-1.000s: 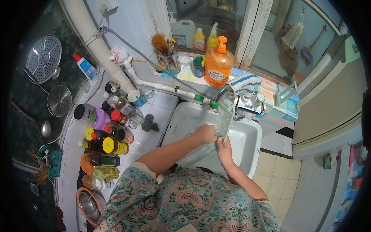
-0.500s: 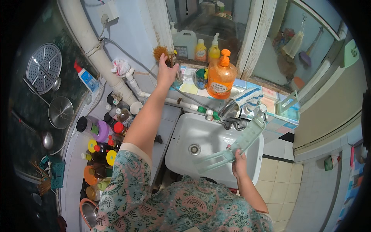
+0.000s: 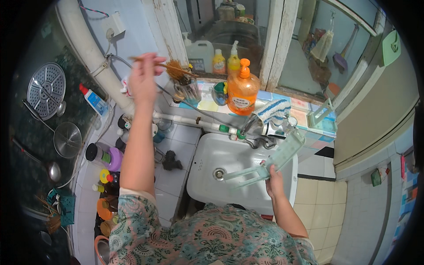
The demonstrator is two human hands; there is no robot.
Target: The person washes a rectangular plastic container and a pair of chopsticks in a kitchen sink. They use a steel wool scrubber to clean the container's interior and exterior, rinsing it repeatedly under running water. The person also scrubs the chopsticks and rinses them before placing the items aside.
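My left hand [image 3: 145, 81] is raised at the back left, its fingers closed around a thin brown stick [image 3: 177, 67] that pokes out on both sides of the fist. What the stick ends in, I cannot make out. Just right of it, a bundle of brown bristles [image 3: 176, 76] stands at a clear glass [image 3: 190, 92] on the tiled ledge. Over the right side of the white sink [image 3: 194, 176], my right hand [image 3: 274, 181] grips a pale green plastic rack [image 3: 282, 152] by its middle, the rack tilted with its slotted end toward the lower left.
An orange pump bottle [image 3: 244, 95] and a small dark green cup [image 3: 219, 93] stand on the ledge. A striped cloth [image 3: 274, 111] drapes over the faucet. A dark scrubber [image 3: 171, 161] lies on the tiled counter [image 3: 170, 183], beside several jars and bottles. Another pale green rack [image 3: 321, 117] sits at the ledge's right end.
My left hand has moved left and up from the glass with the brown stick in it. The right hand still holds the rack at nearly the same place. The view has shifted slightly.
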